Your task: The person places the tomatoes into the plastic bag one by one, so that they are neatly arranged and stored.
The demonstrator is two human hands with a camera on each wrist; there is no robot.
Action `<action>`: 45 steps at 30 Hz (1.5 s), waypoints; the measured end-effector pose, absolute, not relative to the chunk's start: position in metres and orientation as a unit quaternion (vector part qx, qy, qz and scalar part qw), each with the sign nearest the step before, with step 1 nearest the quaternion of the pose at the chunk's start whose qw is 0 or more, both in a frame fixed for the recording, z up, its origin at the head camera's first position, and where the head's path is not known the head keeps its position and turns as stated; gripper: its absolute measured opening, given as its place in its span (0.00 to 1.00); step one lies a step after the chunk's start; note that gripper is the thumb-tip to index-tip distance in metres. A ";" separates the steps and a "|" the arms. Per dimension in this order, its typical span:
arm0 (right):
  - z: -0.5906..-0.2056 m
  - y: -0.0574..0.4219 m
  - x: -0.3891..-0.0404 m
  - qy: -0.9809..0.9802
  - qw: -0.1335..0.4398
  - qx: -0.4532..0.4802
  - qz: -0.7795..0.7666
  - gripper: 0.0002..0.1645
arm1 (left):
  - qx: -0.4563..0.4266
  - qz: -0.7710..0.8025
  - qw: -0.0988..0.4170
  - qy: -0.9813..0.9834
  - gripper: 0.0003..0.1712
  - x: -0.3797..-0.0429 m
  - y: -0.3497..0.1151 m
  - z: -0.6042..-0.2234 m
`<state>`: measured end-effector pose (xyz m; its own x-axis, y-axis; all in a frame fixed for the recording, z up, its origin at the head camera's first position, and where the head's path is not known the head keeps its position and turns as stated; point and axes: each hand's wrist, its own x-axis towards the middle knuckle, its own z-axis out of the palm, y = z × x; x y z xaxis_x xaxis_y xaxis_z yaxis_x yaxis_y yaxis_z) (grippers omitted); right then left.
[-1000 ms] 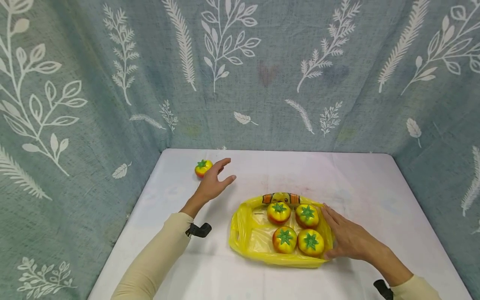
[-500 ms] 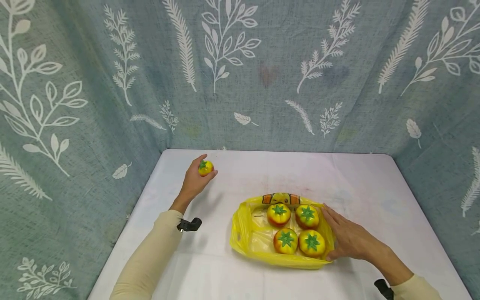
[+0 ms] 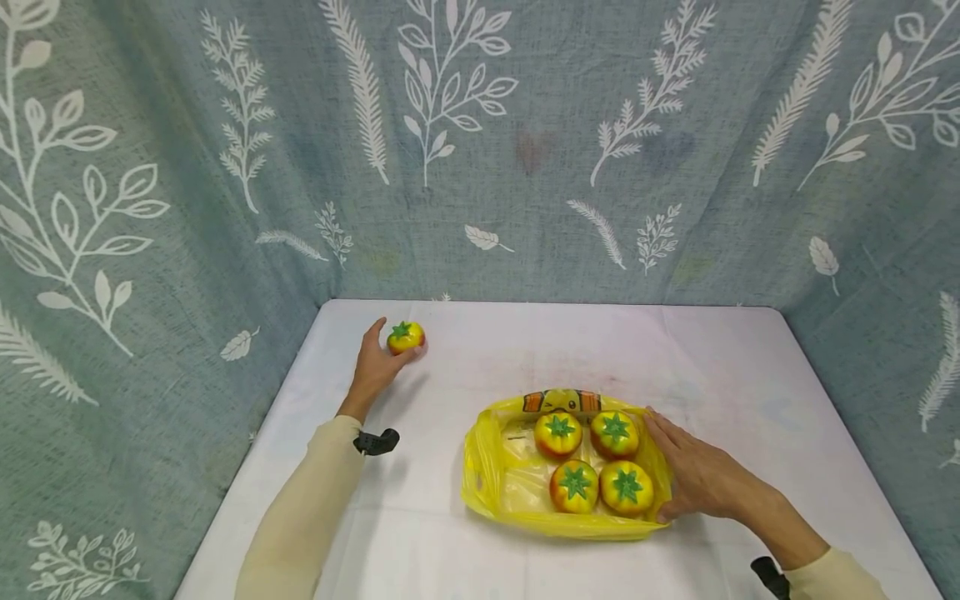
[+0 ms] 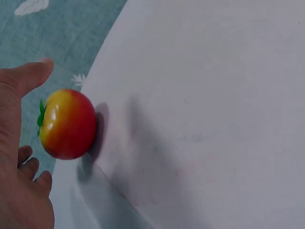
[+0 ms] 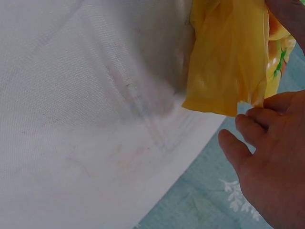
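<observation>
A yellow-red toy tomato [image 3: 406, 337] with a green star-shaped top lies near the back left of the table. My left hand [image 3: 377, 363] reaches around it from the left, thumb and fingers spread on either side. In the left wrist view, a gap shows between one raised fingertip [image 4: 46, 62] and the tomato [image 4: 69, 124]. A yellow plastic bag [image 3: 483, 467] lies spread at front centre, with several like tomatoes [image 3: 627, 487] grouped in its right half. My right hand [image 3: 705, 471] rests along the bag's right side, its fairly straight fingers touching the rim near both corners.
The white table [image 3: 750, 375] carries the bag and the loose tomato. Behind and beside it hangs a grey-green curtain [image 3: 540, 225] with white leaf prints. A black strap [image 3: 377, 442] sits on the left wrist.
My left hand moved from right of the loose tomato to its left, passing around it, and its fingers now stand wider. The tomato shifted only slightly. The right hand stayed at the bag.
</observation>
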<state>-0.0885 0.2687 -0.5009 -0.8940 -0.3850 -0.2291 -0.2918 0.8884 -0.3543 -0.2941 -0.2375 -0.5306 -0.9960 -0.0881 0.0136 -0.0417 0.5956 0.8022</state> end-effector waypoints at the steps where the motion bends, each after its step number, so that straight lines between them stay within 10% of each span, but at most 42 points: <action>1: -0.501 0.269 -0.088 0.960 0.148 -0.177 -0.157 0.87 | 0.041 -0.451 0.022 -0.891 0.56 -0.296 -0.239 -0.533; 20: -0.500 0.269 -0.088 0.961 0.149 -0.177 -0.151 0.88 | 0.082 -0.486 0.028 -0.870 0.68 -0.313 -0.238 -0.561; 45: -0.500 0.268 -0.087 0.963 0.153 -0.160 -0.155 0.87 | 0.118 -0.485 0.055 -0.865 0.48 -0.313 -0.214 -0.561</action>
